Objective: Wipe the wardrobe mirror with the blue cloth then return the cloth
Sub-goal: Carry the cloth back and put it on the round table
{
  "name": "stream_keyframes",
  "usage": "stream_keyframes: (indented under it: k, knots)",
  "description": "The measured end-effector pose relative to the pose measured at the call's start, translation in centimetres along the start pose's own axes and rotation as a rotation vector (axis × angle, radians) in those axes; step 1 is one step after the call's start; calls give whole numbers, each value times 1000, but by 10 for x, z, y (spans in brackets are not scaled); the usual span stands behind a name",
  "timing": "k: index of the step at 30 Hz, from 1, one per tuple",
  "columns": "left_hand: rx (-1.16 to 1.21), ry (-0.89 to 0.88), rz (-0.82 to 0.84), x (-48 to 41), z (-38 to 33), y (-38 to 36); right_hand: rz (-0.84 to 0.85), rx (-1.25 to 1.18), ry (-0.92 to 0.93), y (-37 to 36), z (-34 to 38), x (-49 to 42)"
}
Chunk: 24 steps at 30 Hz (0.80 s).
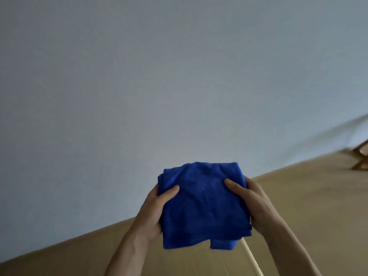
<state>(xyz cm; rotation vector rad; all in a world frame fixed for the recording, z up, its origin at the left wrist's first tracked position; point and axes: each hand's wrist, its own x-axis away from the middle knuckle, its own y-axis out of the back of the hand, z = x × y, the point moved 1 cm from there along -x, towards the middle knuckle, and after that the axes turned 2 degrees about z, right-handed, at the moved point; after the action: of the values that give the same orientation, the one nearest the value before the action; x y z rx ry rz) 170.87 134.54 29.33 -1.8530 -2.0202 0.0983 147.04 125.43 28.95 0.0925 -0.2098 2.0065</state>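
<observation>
A folded blue cloth (203,204) is held up in front of me, between both hands, above a tan surface. My left hand (153,212) grips its left edge, thumb lying on top of the fabric and fingers hidden underneath. My right hand (251,204) grips the right edge the same way, thumb on top. A loose flap of the cloth hangs down at the lower right. No wardrobe mirror shows in this view.
A plain pale wall (159,76) fills most of the view. Below it runs a tan wooden surface (298,196), slanting up to the right. A wooden frame piece (361,156) stands at the far right edge.
</observation>
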Motion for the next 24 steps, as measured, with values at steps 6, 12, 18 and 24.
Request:
stream_keyframes:
  k: [6,12,18,24]
  knots:
    - [-91,83,217,-82,8,-70,-281,-83,-13,80,-3,24]
    - [-131,168,384,-162,18,-123,-538,-126,5,130,-1,23]
    - [-140,214,556,-248,6,-166,-733,-182,51,157,13,-2]
    - [-137,287,685,-307,6,-212,-817,-280,140,178,21,-11]
